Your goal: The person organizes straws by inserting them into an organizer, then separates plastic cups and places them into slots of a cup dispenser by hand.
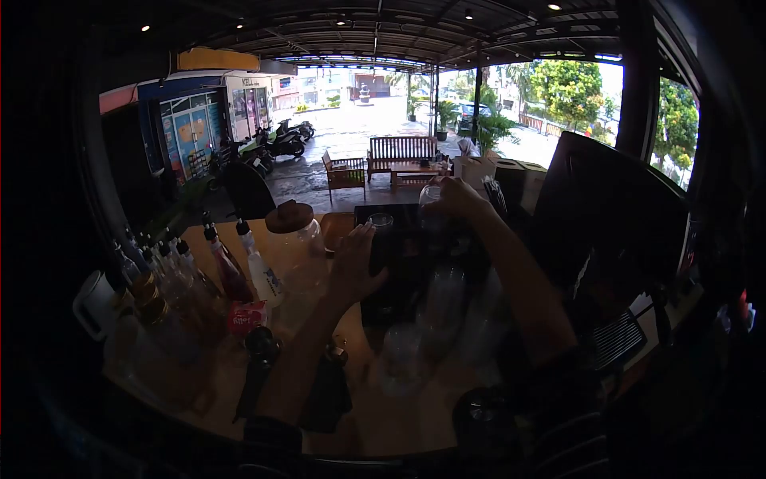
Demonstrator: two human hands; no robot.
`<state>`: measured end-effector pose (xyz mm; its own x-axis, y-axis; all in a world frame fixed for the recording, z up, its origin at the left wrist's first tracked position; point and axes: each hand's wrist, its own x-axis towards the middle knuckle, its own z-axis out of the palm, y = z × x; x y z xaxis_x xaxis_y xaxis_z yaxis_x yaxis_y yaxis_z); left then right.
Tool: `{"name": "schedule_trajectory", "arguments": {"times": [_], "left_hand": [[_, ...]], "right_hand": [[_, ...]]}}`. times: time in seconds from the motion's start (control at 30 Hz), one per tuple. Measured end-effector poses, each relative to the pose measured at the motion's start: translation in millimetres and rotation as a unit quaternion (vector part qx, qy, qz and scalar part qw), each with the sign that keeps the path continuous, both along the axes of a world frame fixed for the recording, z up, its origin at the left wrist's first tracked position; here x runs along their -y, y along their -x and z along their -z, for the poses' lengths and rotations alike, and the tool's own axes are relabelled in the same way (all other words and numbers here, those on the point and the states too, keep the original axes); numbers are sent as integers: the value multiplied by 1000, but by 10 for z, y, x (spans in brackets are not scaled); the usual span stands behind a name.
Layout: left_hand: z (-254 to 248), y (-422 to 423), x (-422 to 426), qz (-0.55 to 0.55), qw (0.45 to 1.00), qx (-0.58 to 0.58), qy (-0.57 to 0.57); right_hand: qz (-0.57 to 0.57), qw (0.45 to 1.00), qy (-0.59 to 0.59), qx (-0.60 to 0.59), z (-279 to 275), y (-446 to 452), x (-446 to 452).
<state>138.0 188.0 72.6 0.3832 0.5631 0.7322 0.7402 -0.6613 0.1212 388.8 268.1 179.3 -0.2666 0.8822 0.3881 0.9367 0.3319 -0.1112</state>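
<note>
My right hand (457, 198) reaches to the far side of the counter, its fingers bent round the top of a clear glass (431, 195). My left hand (357, 259) is over the counter with its fingers extended, the fingertips beside the rim of another clear glass (381, 219) on a dark mat (391, 275). A large glass jar (299, 247) with a brown lid stands left of my left hand. More clear glasses (443, 291) stand nearer on the dark mat, dim and hard to separate.
Pump bottles (259, 263) and a red packet (246, 317) stand on the left, near a white pitcher (96, 303). A dark monitor (610, 215) rises at the right. Beyond the counter are a wooden bench (402, 150) and motorbikes (286, 141).
</note>
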Motion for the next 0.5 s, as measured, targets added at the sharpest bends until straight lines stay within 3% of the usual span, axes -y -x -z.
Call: {"name": "schedule_trajectory", "arguments": {"times": [0.07,0.5], "left_hand": [[-2,39,-16,46,999,20,-5],[-22,39,-19,44,999,19,-1]], "right_hand": [[6,999,32,5,43,43,-55],[76,991,109,9,199,125,-33]]}}
